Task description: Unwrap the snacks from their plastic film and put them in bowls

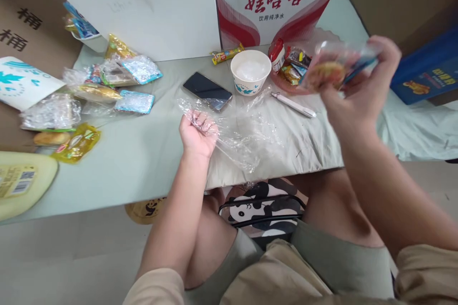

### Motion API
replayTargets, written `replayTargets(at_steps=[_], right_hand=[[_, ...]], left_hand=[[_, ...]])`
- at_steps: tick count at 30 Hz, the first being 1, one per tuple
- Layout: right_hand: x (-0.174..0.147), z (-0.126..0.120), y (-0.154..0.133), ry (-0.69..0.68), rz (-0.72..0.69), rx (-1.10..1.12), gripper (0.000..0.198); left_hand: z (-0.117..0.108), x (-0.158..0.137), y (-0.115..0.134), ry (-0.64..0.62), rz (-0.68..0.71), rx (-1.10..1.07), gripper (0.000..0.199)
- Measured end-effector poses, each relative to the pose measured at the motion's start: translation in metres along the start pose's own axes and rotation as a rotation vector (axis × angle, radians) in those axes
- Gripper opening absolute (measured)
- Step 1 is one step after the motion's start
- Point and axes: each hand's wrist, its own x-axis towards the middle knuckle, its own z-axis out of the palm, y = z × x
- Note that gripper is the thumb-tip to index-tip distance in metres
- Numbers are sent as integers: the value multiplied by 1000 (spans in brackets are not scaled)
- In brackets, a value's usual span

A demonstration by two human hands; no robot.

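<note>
My left hand (pixel 198 133) is closed around one end of a clear plastic bag (pixel 239 147), which spreads crumpled to the right over the cloth. Raised at the right, my right hand (pixel 361 83) grips a snack packet (pixel 327 69) with a clear and pinkish wrapper, blurred by motion. The packet is above a pink dish of small wrapped snacks (pixel 289 74) and hides part of it. A dark phone (pixel 207 89) lies just beyond my left hand. Between the hands are a white paper bowl (pixel 250 71) with something translucent in it and a white pen-like cutter (pixel 293 105).
Wrapped snacks (pixel 118 76) are piled at the left, near a tipped paper cup (pixel 26 83) and a pale yellow bottle (pixel 25 183). A white carton (pixel 136 9) and a red-and-white carton (pixel 279 5) stand along the back. At the right is a blue box (pixel 429 71).
</note>
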Motion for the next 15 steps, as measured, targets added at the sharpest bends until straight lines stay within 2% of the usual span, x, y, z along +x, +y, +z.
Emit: replayTargets(at_steps=[1, 2, 3, 6, 8, 9, 11, 13, 15], right_hand=[[16, -6, 0, 87, 1, -77, 52], [32, -9, 1, 89, 9, -168, 47], [47, -11, 2, 27, 12, -269, 45], [80, -8, 8, -372, 55, -513, 60], [82, -3, 9, -536, 25, -550, 60], [75, 1, 7, -537, -25, -512, 52], [48, 11, 0, -372, -161, -339, 25], [10, 27, -9, -284, -274, -125, 18], [-28, 45, -18, -495, -387, 22, 23]], left_hand=[[1, -1, -1, -3, -6, 0, 42], [3, -1, -1, -7, -13, 3, 42], [4, -2, -2, -6, -21, 8, 41], [7, -4, -4, 25, -45, 41, 40], [7, -4, -4, 59, -48, 77, 39], [6, -4, -3, 74, -45, 102, 38], [4, -1, -3, 96, -36, 166, 35], [-1, 5, -3, 105, -27, 250, 31], [-9, 12, -4, 106, 3, 374, 28]])
